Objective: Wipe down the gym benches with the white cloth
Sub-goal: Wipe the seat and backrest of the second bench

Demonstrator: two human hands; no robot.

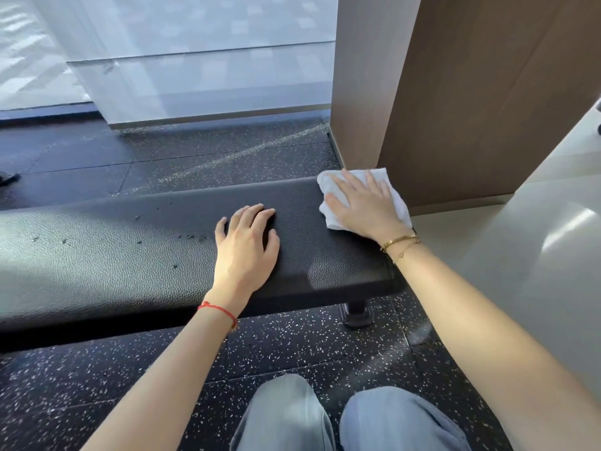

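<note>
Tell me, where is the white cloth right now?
In the head view, the white cloth lies flat on the far right end of the black bench, pressed under the right hand, beside the brown wall panel.

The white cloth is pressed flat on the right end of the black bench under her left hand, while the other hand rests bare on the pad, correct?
Not quite: the head view shows the white cloth under the right hand, not the left. The rest holds: it is pressed flat on the right end of the black bench, and the left hand rests bare on the pad.
</note>
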